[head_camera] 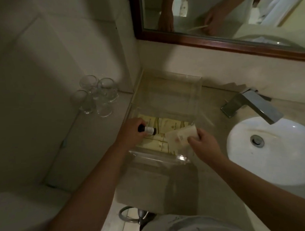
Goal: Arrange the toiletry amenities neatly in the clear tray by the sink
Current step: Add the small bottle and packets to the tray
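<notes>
Two hands work over the clear tray, which sits on the counter between the glasses near the counter's left edge and the sink on the right. Several cream packets lie flat in the tray's near end.

The left hand curls round a small bottle with a dark cap and holds it on its side above the tray's near left corner. The right hand pinches a white packet by its right edge, tilted over the near right corner.

Both pieces look light. The bottle is stiff and probably smooth, so a grip round its body should be surer than one on the cap. The white packet seems thin and may flex. Holding it by an edge and laying it flat beside the cream packets should keep the rows tidy.
</notes>
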Demonstrator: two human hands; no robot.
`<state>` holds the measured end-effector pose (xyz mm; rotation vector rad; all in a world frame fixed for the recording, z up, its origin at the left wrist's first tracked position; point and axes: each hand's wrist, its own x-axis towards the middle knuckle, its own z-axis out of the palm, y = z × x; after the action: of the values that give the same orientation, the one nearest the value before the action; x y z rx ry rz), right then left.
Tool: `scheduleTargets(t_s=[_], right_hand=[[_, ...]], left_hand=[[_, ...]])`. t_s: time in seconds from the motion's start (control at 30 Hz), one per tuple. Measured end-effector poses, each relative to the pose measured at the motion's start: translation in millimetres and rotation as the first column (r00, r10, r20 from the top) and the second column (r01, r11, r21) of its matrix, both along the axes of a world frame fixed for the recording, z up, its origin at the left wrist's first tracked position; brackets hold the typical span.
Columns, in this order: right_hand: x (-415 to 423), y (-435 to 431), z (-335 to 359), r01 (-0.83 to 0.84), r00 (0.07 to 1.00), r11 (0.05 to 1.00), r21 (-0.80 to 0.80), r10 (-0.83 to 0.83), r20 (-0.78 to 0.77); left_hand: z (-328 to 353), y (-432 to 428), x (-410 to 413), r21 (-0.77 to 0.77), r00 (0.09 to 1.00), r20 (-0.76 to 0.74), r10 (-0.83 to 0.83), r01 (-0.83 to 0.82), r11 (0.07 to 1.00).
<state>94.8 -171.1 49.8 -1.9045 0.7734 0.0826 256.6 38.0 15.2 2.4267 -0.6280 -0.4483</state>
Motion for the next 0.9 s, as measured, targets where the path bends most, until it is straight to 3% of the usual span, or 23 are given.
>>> scheduleTargets(t_s=[0.1,0.3,0.5,0.9], right_hand=[[4.5,-1.2,-5.3,-0.001,1.000,1.000,0.016,0.002,-0.028],[13.4,-2.7,-4.8,0.005,0.998,1.000,-0.003,-0.005,-0.064],[18.5,10.5,-10.9,-0.105,0.972,0.993,-0.063,0.089,-0.217],[45.6,45.7,-17.8,-0.244,0.903,0.970,0.016,0.233,-0.360]], left_hand=[[-4.0,-2.1,-2.7,0.095,0.994,0.064,-0.090,0.083,0.992],[-11.6,-5.2,0.0,0.090,0.985,0.159,-0.063,0.050,0.995],[-13.4,-4.2,3.4,0.137,0.968,0.230,-0.104,0.074,0.988],[-5.1,8.4,1.6,0.055,0.989,0.140,-0.047,0.040,0.998]])
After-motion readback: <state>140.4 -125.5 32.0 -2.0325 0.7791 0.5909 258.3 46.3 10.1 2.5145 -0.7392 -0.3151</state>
